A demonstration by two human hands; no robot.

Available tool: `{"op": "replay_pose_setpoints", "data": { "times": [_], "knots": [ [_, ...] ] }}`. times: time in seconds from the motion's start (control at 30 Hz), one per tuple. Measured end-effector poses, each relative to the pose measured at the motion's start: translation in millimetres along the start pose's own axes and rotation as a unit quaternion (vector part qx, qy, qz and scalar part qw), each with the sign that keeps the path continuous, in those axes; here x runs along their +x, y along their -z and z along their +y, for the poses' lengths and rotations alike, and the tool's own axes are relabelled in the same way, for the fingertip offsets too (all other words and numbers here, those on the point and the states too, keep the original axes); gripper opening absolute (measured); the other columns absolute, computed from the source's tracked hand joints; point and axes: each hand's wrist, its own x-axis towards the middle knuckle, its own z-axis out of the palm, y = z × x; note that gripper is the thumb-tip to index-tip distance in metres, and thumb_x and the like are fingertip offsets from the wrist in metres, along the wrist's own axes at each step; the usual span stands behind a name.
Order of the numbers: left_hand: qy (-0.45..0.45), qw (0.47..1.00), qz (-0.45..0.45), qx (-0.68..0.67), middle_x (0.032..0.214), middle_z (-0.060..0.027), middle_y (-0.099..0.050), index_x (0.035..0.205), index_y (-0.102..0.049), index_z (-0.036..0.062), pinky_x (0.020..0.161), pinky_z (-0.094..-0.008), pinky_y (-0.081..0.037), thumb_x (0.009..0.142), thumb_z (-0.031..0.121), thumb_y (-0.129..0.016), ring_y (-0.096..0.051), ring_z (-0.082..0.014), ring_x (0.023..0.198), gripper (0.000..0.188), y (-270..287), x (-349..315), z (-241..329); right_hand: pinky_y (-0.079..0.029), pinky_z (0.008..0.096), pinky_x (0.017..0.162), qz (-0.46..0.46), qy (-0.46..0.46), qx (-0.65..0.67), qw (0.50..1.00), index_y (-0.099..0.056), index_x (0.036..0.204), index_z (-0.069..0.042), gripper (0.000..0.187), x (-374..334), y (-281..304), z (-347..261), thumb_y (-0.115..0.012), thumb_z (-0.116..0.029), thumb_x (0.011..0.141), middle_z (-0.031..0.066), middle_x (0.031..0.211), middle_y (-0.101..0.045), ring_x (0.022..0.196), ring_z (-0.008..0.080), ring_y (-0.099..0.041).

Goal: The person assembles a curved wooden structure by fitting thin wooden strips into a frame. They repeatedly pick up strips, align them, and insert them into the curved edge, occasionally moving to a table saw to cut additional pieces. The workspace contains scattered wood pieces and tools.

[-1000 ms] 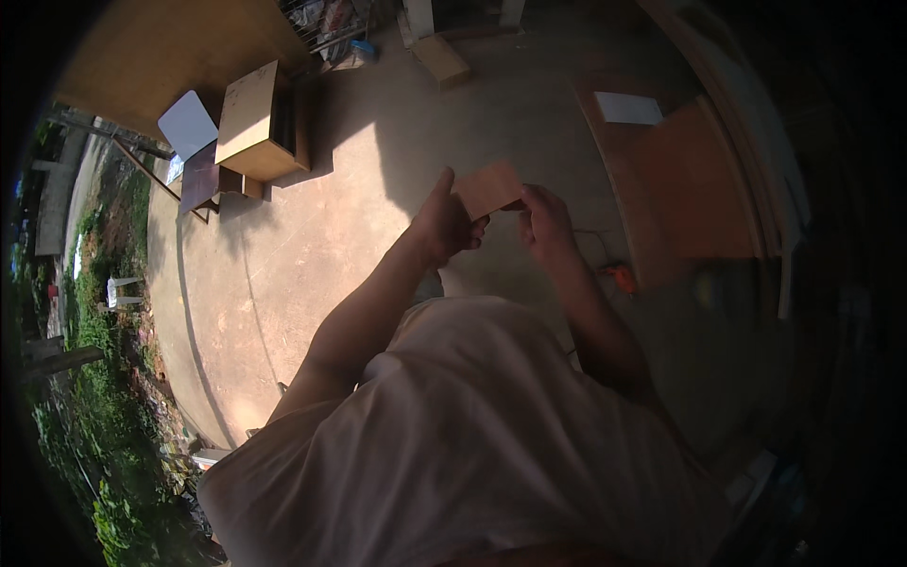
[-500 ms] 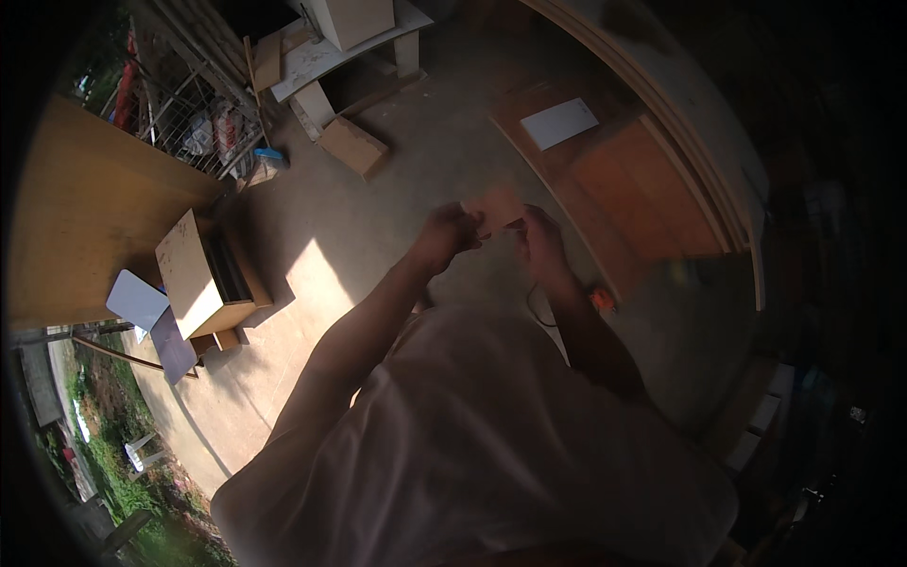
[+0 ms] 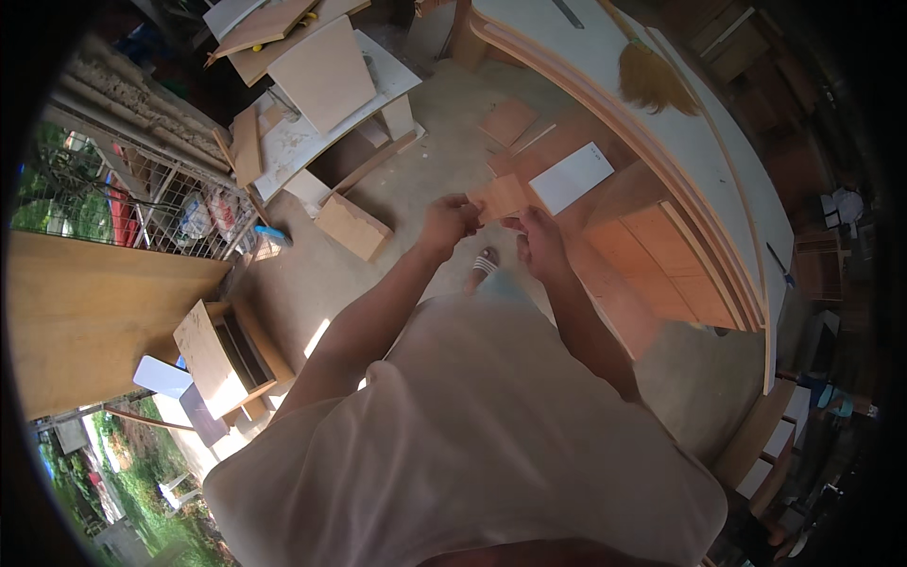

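Between my two hands is a small flat piece of orange-brown wood sheet (image 3: 501, 196), held out in front of my body. My left hand (image 3: 451, 223) is closed on its left edge, thumb and fingers pinching it. At its lower right corner, my right hand (image 3: 539, 236) grips with thumb and forefinger, the other fingers curled. Beyond the sheet, partly behind it, a white rectangular panel (image 3: 572, 178) lies on orange-brown boards. One sandalled foot (image 3: 484, 264) shows on the floor below my hands.
A large curved-edge white tabletop (image 3: 605, 47) spans the right, with a brush of straw-coloured bristles (image 3: 652, 76) on it. At the far left stands a white workbench (image 3: 283, 156) with boards. A wooden block (image 3: 351, 227) lies on the floor; a wooden cabinet (image 3: 222, 354) stands at left.
My view has tilted, so the tabletop and workbench show more fully, and the picture is brighter. Both hands keep hold of the small wood sheet.
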Motion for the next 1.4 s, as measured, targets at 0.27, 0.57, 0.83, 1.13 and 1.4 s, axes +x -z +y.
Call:
{"op": "replay_pose_setpoints", "data": {
  "times": [0.27, 0.57, 0.83, 1.13, 1.4],
  "knots": [
    [-0.067, 0.986, 0.153, -0.003, 0.083, -0.0051, -0.068, 0.108, -0.070, -0.0018, 0.060, -0.0279, -0.049, 0.092, 0.014, -0.074, -0.064, -0.0141, 0.070, 0.023, 24.3, 204.0, 120.2, -0.032, 0.0231, 0.038, 0.034, 0.015, -0.074, 0.997, -0.062, 0.115, -0.005, 0.026, 146.1, 35.4, -113.8, -0.059, -0.027, 0.103, 0.0109, 0.091, -0.068, 0.045, 0.0053, -0.042],
    [-0.039, 0.983, 0.178, -0.005, 0.081, -0.0070, -0.068, 0.107, -0.070, -0.0031, 0.055, -0.0275, -0.048, 0.092, 0.010, -0.073, -0.064, -0.0146, 0.067, 0.020, 49.2, 417.0, 186.6, -0.031, 0.0237, 0.039, 0.224, -0.020, -0.009, 0.974, -0.057, 0.123, -0.003, 0.029, 215.9, 77.0, -140.5, -0.053, -0.025, 0.105, 0.0100, 0.091, -0.064, 0.046, 0.0066, -0.041],
    [-0.040, 0.991, 0.127, 0.000, 0.085, -0.0117, -0.073, 0.123, -0.064, -0.0069, 0.063, -0.0312, -0.054, 0.086, 0.014, -0.075, -0.069, -0.0184, 0.072, 0.044, 32.4, 528.6, 209.1, -0.034, 0.0254, 0.042, 0.370, -0.042, -0.027, 0.928, -0.058, 0.124, -0.001, 0.032, 257.1, 12.0, -152.3, -0.052, -0.024, 0.104, 0.0106, 0.094, -0.064, 0.048, 0.0081, -0.044],
    [-0.081, 0.983, -0.004, 0.165, 0.090, -0.0104, -0.070, 0.138, -0.062, 0.0080, 0.080, -0.0332, -0.054, 0.080, 0.020, -0.082, -0.069, -0.0197, 0.085, 0.063, 25.3, 568.8, 223.4, -0.045, 0.0219, 0.056, 0.330, -0.057, -0.187, 0.924, -0.063, 0.119, -0.001, 0.026, 304.6, -50.5, -182.6, -0.058, -0.021, 0.103, 0.0055, 0.082, -0.068, 0.063, 0.0067, -0.055],
    [-0.177, 0.965, -0.022, 0.194, 0.102, -0.0091, -0.064, 0.138, -0.065, 0.0176, 0.089, -0.0359, -0.052, 0.080, 0.024, -0.083, -0.064, -0.0225, 0.097, 0.061, 37.6, 597.6, 202.5, -0.039, 0.0214, 0.053, 0.285, -0.061, -0.241, 0.926, -0.063, 0.116, 0.000, 0.021, 343.1, -68.2, -219.4, -0.058, -0.017, 0.103, 0.0029, 0.082, -0.068, 0.058, 0.0038, -0.046]
  ]
}}
